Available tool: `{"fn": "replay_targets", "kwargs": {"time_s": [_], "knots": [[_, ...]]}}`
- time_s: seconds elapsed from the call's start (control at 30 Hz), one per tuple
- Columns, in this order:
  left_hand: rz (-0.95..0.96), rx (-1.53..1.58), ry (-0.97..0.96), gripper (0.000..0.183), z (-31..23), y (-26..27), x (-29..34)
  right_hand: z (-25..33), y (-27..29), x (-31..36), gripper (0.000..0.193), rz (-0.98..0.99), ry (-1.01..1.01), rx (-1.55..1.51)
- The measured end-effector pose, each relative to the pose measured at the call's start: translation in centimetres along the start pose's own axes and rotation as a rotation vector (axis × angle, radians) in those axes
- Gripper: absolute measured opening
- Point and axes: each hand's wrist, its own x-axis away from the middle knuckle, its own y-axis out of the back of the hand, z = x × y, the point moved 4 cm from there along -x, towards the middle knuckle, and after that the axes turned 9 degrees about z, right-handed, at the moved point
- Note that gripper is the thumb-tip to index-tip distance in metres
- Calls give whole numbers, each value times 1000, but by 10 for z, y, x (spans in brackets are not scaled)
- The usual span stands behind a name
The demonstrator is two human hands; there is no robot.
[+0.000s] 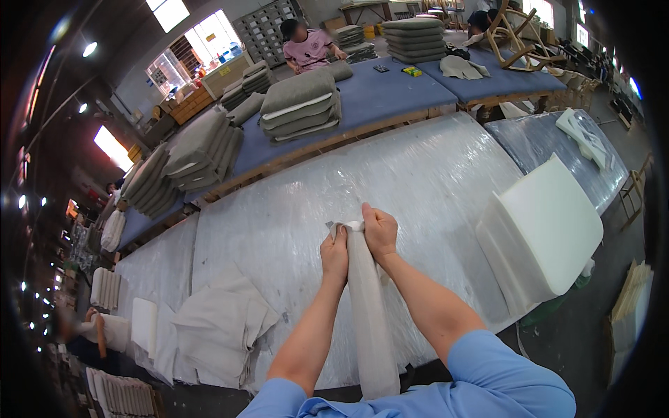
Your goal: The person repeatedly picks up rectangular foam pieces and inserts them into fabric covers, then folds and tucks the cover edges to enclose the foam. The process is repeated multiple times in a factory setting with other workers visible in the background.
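Note:
Between my two hands stands a cushion in a light grey fabric cover [369, 313], seen edge-on, its near end against my body. My left hand [334, 256] is closed on the cover's far left corner, where a flap of cloth sticks out. My right hand [380, 231] grips the far right corner, thumb pointing up. A bit of white padding shows between the hands at the cover's far end. Beneath it lies the worktable [279, 209], wrapped in clear plastic film. Most of the cushion's broad faces are hidden from here.
Right of me is a stack of white foam pads [543, 230]. Loose grey fabric covers [223, 320] lie to the left. Across a blue table [376, 90] are stacks of grey cushions [300, 104] and a wooden chair frame [516, 42]. A person in pink [306, 49] works behind it.

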Motion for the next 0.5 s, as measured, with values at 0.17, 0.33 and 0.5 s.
{"fn": "replay_targets", "kwargs": {"time_s": [0.17, 0.33, 0.5], "knots": [[10, -327, -525, 32, -14, -5, 23, 4, 10, 2, 53, 41, 104, -211], [222, -452, -688, 32, -31, -15, 26, -3, 23, -4, 53, 6, 145, -118], [390, -149, -371, 31, -19, -11, 8, 0, 18, -1, 56, -30, 93, -131]]}}
